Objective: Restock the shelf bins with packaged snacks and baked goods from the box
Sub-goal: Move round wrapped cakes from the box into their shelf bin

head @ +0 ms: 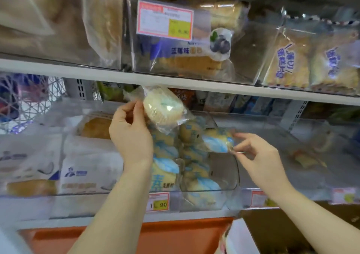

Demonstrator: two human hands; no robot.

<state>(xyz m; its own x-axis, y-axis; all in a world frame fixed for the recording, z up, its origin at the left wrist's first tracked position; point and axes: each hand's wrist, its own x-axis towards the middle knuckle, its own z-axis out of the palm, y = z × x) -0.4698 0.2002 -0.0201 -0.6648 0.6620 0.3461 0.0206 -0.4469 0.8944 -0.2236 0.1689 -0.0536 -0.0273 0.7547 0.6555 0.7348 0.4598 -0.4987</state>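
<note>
A shop shelf fills the view: white shelf boards (pixel 175 80) with clear plastic bins on two levels, price tags along the lower edge, and a brown cardboard box (pixel 292 226) at the bottom right. The left hand (pixel 130 134) is raised in front of the middle bin (pixel 229 175), thumb and fingers closed in a pinch on the wrapper edge of a pale round cake pack (pixel 162 107), which hangs just under the upper shelf board and above the bin's rear half. Its long axis is tilted, running from upper left down to lower right, with the free end of the wrapper pointing toward the bin. The right hand (pixel 261 160) is lower and to the right, its thumb and forefinger nipping the clear seam of a blue-and-yellow pack (pixel 218 142) that lies roughly crosswise over the bin's right-hand column of similar packs (pixel 194 168); the other fingers are loosely spread. That pack sits touching or just above the stack, so the right hand looks nearer to setting its load down. The left pack would have to drop down and slightly forward into whatever gap remains behind the stacked rows.
</note>
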